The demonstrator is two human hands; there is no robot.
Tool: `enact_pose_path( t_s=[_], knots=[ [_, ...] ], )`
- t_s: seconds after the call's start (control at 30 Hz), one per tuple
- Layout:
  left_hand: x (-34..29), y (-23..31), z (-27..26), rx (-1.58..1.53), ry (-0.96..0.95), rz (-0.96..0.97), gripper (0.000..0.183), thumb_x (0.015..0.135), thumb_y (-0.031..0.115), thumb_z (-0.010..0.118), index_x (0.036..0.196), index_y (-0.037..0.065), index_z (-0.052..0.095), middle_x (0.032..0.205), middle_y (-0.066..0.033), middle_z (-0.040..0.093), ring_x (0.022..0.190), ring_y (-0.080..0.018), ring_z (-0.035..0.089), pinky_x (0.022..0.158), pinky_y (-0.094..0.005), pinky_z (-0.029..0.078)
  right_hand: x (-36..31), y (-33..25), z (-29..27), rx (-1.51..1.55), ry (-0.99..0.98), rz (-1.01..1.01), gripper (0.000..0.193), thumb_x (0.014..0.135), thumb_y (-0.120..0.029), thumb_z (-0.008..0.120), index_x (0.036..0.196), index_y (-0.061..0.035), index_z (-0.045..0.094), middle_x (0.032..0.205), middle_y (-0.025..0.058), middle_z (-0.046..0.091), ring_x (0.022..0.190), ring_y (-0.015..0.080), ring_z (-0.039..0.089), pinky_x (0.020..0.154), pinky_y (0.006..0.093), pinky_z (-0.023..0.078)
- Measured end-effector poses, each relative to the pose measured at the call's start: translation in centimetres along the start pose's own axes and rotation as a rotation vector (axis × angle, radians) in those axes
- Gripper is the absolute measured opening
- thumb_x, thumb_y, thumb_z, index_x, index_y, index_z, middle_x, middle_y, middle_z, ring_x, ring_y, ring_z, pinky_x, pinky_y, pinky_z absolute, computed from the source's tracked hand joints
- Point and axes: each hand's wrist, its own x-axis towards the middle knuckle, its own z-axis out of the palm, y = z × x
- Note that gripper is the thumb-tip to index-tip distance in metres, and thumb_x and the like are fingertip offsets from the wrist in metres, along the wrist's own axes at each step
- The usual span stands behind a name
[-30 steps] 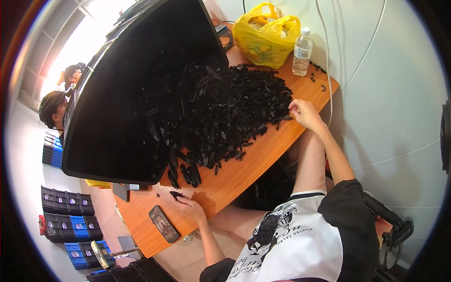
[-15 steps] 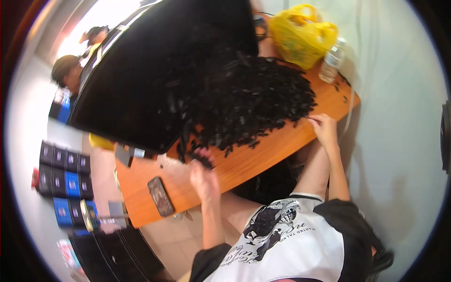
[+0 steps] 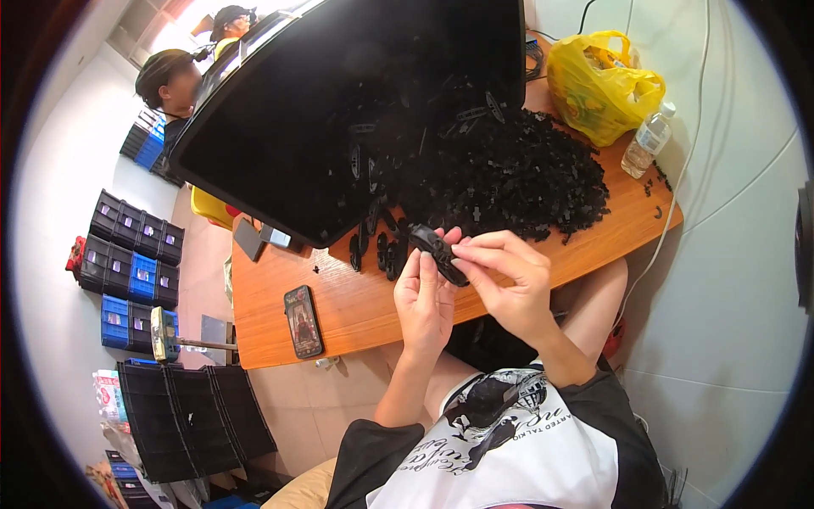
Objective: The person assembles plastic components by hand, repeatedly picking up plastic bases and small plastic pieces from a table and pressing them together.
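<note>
My left hand [image 3: 422, 299] is closed around a long black plastic part [image 3: 436, 251], held tilted above the table's near edge. The fingers and thumb of my right hand [image 3: 514, 284] are pinched together against the part's right side. Whatever sits between those right fingertips is too small or hidden to make out. Just beyond my hands spreads a heap of small black plastic pieces [image 3: 543, 174]. Several similar long black parts [image 3: 390, 254] lie to the left of the heap, by the corner of a large black tray [image 3: 280, 182].
On the wooden table [image 3: 263, 318] a phone [image 3: 303, 321] lies at the left. A yellow plastic bag [image 3: 598, 93] and a clear bottle [image 3: 649, 140] stand at the far right by the wall. Black and blue crates [image 3: 136, 246] are stacked at left. Two other people are beyond the tray.
My right hand has moved left from the heap's right end to the black part in my left hand. My left hand has moved up and right in the picture. The view has shifted too.
</note>
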Motion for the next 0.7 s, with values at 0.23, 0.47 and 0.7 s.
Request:
enact_pose_path(
  t_s=[0.23,0.47,0.7],
  knots=[
    [1.2,2.8,-1.0,0.201,0.004,-0.4,0.035,0.094,0.026,0.039,0.1,-0.005,0.054,0.064,-0.0045,0.05,0.046,-0.0076,0.044,0.038,-0.0177,0.027,4.2,2.3,-2.3,0.144,-0.414,-0.149,0.026,0.069,0.013,0.063,0.09,-0.0016,0.067,0.085,0.0088,0.061,0.074,0.0178,0.061,0.063,0.0247,0.052],
    [2.0,4.3,-0.7,0.083,-0.127,-0.602,0.03,0.092,0.022,0.038,0.094,-0.004,0.051,0.062,-0.0038,0.047,0.042,-0.0051,0.038,0.032,-0.0157,0.023,5.2,2.5,-2.7,0.091,-0.557,-0.293,0.029,0.065,0.011,0.064,0.089,-0.0037,0.068,0.086,0.0066,0.062,0.076,0.0191,0.059,0.063,0.0265,0.05],
    [2.0,4.2,-0.8,0.1,-0.18,-0.64,0.03,0.092,0.02,0.037,0.094,-0.006,0.054,0.061,-0.0032,0.048,0.041,-0.0045,0.038,0.032,-0.0155,0.023,5.2,2.8,-2.8,0.113,-0.624,-0.357,0.028,0.061,0.007,0.066,0.086,-0.0053,0.067,0.085,0.0036,0.062,0.078,0.0209,0.056,0.068,0.0297,0.047]
  ],
)
